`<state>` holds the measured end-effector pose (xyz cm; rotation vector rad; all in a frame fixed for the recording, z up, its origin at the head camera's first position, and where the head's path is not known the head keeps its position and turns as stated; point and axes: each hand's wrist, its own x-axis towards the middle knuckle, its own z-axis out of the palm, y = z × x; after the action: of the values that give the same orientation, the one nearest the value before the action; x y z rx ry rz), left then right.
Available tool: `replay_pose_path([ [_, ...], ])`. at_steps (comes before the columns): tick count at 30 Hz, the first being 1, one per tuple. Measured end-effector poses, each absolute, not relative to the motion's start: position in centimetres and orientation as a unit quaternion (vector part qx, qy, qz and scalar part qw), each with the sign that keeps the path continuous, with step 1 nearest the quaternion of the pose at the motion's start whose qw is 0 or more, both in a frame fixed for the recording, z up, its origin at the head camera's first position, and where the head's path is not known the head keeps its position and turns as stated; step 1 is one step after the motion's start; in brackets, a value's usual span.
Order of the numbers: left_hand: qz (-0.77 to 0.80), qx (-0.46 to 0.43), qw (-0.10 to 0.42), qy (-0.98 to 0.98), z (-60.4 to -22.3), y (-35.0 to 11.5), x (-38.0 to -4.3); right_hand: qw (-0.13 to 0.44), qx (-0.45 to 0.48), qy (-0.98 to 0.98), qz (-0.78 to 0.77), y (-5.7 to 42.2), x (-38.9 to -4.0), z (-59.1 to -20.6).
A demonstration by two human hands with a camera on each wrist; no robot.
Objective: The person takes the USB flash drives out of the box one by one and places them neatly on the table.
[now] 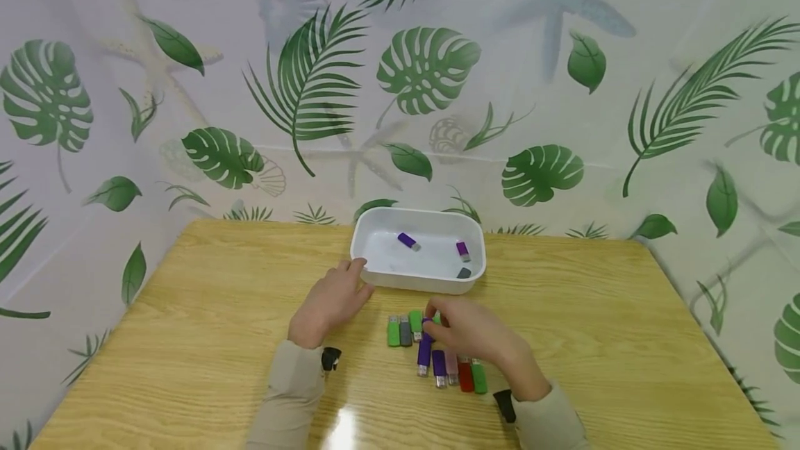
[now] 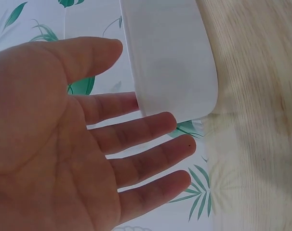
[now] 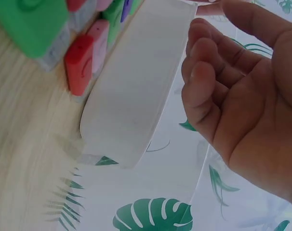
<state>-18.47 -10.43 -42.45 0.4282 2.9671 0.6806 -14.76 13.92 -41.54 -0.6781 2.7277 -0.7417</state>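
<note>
My left hand [image 1: 331, 301] is at the near left corner of a white tray [image 1: 400, 279]. In the left wrist view its fingers are spread and nearly straight, the index fingertip hidden behind the tray's rim. My right hand [image 1: 476, 328] hovers over a cluster of USB sticks in front of the tray. A purple USB stick [image 1: 428, 323] shows between its thumb and index finger in the head view. From the right wrist, the fingers look loosely bent, the thumb apart, with no stick visible between them. A longer purple stick [image 1: 424, 356] lies just below.
Inside the tray lie two purple sticks [image 1: 408, 241] and a grey one [image 1: 464, 273]. Around my right hand are green [image 1: 393, 332], grey [image 1: 405, 332], pink [image 1: 452, 369] and red sticks [image 1: 465, 375] on the wooden table [image 1: 206, 339]. A leaf-patterned cloth [image 1: 337, 186] hangs behind.
</note>
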Motion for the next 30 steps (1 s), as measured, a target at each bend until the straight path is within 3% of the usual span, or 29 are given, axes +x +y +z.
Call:
replay_pose_path([
  [10, 0.233, 0.136, 0.044, 0.962, -42.4, -10.4, -18.6, 0.0, -0.227, 0.938, -0.261, 15.1, -17.6, -40.6],
  [15, 0.237, 0.134, 0.045, 0.961, -42.5, -10.4, -18.5, -0.031, -0.229, 0.942, -0.244, 15.1, -19.9, -40.3],
  [30, 0.238, 0.126, 0.055, 0.961, -42.7, -10.4, -18.8, 0.076, -0.184, 0.97, -0.135, 14.3, -26.1, -42.2],
])
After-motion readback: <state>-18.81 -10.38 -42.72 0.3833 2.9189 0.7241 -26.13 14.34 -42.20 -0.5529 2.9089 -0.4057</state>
